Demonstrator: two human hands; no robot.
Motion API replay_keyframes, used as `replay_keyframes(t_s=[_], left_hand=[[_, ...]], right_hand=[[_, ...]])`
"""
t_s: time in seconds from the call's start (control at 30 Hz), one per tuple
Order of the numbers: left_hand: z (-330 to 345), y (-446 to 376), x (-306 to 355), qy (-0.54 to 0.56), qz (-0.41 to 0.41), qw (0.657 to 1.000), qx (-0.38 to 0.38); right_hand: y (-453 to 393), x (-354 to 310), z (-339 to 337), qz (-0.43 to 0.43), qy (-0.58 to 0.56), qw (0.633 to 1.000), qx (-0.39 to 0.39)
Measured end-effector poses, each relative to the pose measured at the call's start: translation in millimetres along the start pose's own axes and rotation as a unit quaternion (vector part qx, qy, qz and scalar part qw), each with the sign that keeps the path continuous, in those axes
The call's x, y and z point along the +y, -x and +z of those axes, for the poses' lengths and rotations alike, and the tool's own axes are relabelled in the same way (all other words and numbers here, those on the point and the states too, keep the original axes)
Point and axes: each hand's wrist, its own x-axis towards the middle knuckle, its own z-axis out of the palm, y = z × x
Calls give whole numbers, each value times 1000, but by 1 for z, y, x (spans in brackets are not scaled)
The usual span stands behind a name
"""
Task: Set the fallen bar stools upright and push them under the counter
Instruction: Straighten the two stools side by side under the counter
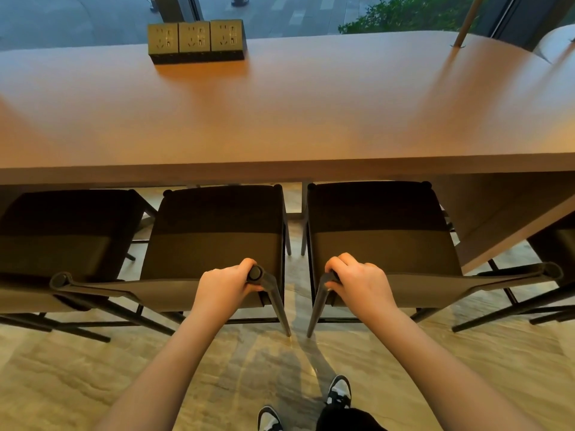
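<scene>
I'm gripping two upright stools by their backrest corners, left hand (226, 283) curled round the left stool (214, 241), right hand (357, 283) on the right stool (379, 234), pushing both under the counter (280, 119); seats partly tucked.

Dim warm light, window daylight ahead, wide-angle edge bending.

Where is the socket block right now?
In the head view, the socket block sits on the counter at its far edge, left of centre, by the window and beyond the left stool.
</scene>
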Motion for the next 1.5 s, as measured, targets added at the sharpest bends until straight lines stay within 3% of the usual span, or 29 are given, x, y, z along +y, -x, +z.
replay_keyframes(t_s=[1.2,1.5], left_hand=[[7,-14,-2,-15,7,1000,-6],[4,-13,-2,25,22,999,-7]], right_hand=[[-16,-12,11,8,13,1000,-7],[-15,-13,11,15,14,1000,-10]])
